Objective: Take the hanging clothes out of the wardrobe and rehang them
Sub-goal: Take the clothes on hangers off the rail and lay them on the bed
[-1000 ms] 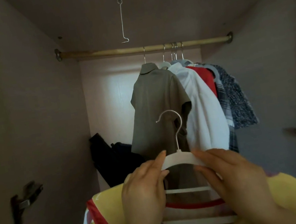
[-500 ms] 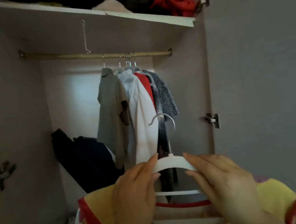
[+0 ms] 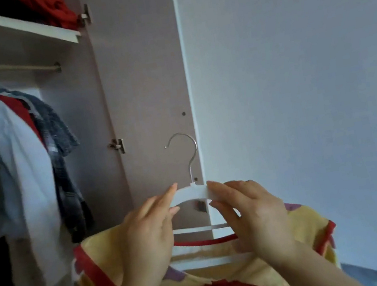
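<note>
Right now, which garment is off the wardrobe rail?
The yellow top, on the white hanger that the left hand and right hand pinch; the white shirt, red top and checked shirt hang on the rail.

A: Finish on white curved plastic hanger (image 3: 191, 190)?
B: Smooth, matt. Thin silver metal hook (image 3: 190, 173): polished, glossy.
A: Yellow red-trimmed cloth garment (image 3: 111, 254)?
B: Soft, matt, lightly creased.
A: Pale pink flat wardrobe door (image 3: 142, 76)?
B: Smooth, matt, faintly grained. Small metal hinge (image 3: 118, 145): shiny. Round wooden rail (image 3: 10, 66): dull.

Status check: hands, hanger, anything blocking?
Left grip and right grip pinch white hanger. Yellow garment hangs on it, off the rail. Rail far left, clothes crowd it.
</note>
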Tool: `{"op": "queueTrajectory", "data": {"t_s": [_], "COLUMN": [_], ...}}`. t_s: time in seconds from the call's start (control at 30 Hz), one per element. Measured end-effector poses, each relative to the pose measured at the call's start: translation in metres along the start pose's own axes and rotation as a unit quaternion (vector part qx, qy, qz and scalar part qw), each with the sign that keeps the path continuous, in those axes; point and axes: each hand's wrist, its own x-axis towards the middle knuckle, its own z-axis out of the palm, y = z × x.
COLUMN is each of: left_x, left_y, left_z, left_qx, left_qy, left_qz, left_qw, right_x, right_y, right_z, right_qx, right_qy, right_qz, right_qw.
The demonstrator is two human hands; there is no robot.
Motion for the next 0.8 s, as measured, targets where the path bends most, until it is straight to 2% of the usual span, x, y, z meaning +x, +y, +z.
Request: {"op": "queueTrajectory", "data": {"t_s": [0.2,0.43,0.63,0.8], "left_x": [-0.020,-0.063,-0.104,-0.141], "left_y": [0.061,0.156,0.273,0.382], "left_z": [0.020,0.035,0.026,0.002], "left_qx": [-0.121,-0.241,-0.356,-0.453], "left_qy": [-0.027,-0.064,-0.104,-0.115], "left_qz": [0.098,0.188,0.248,0.283], "left_qw": [0.987,0.950,0.895,0.837], "right_x": [-0.043,-0.102,-0.146,-0.177], "right_y": [-0.003,-0.024,-0.052,-0.079], "right_z": [-0.086,-0.206,-0.330,-0.441], "right_qx": [-0.129,-0.286,-0.397,-0.477], "right_qy": [0.001,-0.020,-0.012,0.007], "right_qz": [0.070,0.144,0.209,0.230], "right_qw": [0.989,0.947,0.894,0.848]}}
